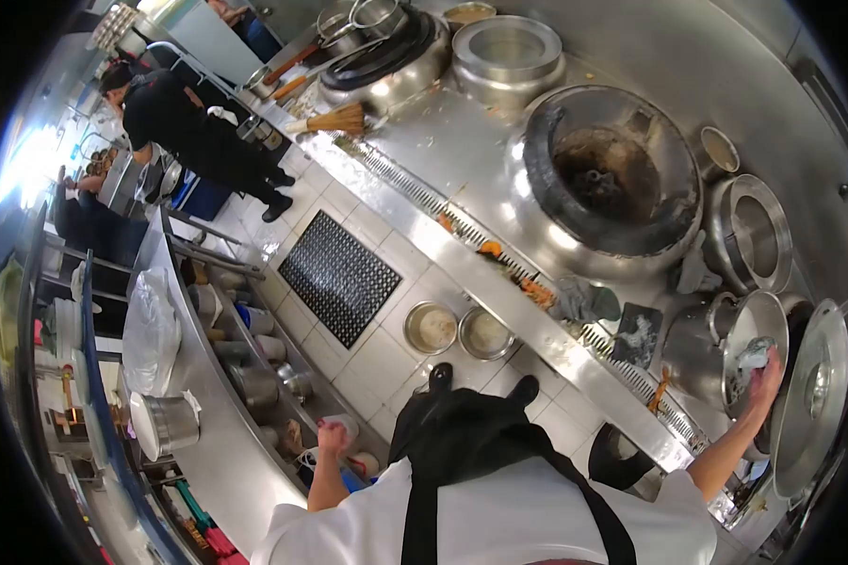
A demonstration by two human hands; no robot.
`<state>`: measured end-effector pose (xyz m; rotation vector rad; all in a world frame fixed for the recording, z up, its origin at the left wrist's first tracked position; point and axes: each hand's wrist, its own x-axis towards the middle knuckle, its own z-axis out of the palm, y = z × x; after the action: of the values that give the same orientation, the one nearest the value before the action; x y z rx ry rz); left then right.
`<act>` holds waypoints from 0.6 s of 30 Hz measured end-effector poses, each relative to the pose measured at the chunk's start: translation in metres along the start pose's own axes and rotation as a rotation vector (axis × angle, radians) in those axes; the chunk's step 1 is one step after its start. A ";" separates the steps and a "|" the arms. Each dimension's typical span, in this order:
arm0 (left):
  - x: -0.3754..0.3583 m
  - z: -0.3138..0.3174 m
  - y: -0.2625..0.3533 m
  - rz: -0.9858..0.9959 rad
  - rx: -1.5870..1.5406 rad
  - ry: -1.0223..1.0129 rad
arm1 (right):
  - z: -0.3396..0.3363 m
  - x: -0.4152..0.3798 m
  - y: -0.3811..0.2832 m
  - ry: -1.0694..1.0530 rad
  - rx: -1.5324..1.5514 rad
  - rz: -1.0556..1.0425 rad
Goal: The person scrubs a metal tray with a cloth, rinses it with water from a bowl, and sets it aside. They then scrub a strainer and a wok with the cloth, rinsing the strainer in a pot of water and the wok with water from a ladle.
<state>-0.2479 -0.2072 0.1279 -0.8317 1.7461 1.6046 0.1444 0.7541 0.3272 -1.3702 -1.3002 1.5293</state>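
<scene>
Pressing into pot lid (pixel 746 350): right hand (pixel 766 370), grip holding rag (pixel 752 354) (left hand (pixel 332 439) fisted), wok burner (pixel 605 179) nearby

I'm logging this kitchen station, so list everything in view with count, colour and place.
wok burner well: one, steel with dark inside, on the range top.
floor bowls: two, steel, on the tiles by the range.
floor mat: one, black, on the white tiles.
brush: one, straw-coloured, on the range edge.
grey cloth: one, on the range's front drain.
pot lid: one, steel, on a pot at right.
co-worker: one, in black, at the far end.
right hand: holding a pale rag against the pot lid.
left hand: fisted, near the shelf rack.
</scene>
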 end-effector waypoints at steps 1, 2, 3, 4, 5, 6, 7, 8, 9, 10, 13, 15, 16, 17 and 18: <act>0.018 -0.001 0.020 0.140 0.379 0.175 | -0.014 0.012 0.002 -0.004 -0.165 0.028; 0.026 -0.001 0.047 0.144 0.430 0.188 | -0.025 0.034 0.023 -0.074 -0.321 0.067; 0.039 0.000 0.073 0.150 0.480 0.193 | -0.009 0.027 0.033 -0.059 -0.319 0.065; 0.069 -0.008 0.100 0.210 0.529 0.107 | 0.012 0.027 0.031 -0.214 -0.675 0.194; 0.098 -0.023 0.126 0.263 0.576 0.022 | 0.030 0.019 0.035 -0.370 -1.035 0.335; 0.117 -0.021 0.163 0.398 0.683 0.017 | 0.017 0.032 0.058 -0.400 -0.889 0.222; 0.138 -0.017 0.206 0.541 0.784 0.019 | 0.008 0.028 0.054 -0.404 -0.830 0.142; 0.162 -0.016 0.245 0.669 0.756 0.034 | -0.003 0.020 0.042 -0.379 -0.730 0.006; 0.184 -0.013 0.281 0.795 0.728 0.050 | -0.010 0.010 0.029 -0.357 -0.633 -0.137; 0.184 0.001 0.318 0.825 0.695 0.052 | -0.018 0.001 0.017 -0.310 -0.535 -0.255; 0.182 0.030 0.401 0.854 0.680 0.005 | 0.029 -0.039 -0.050 0.132 -0.050 -0.200; 0.188 0.037 0.407 0.835 0.688 -0.024 | 0.061 -0.065 -0.080 0.155 0.082 -0.260; 0.191 0.042 0.404 0.799 0.578 -0.065 | 0.085 -0.072 -0.092 0.156 0.239 -0.326; 0.195 0.046 0.399 0.764 0.468 -0.097 | 0.114 -0.078 -0.098 0.149 0.230 -0.327; 0.208 0.049 0.386 0.742 0.396 -0.161 | 0.148 -0.087 -0.098 0.086 0.377 -0.348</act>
<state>-0.6793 -0.1417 0.1946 0.1656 2.2863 1.5906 0.0064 0.6639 0.4362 -0.9072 -1.0634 1.3704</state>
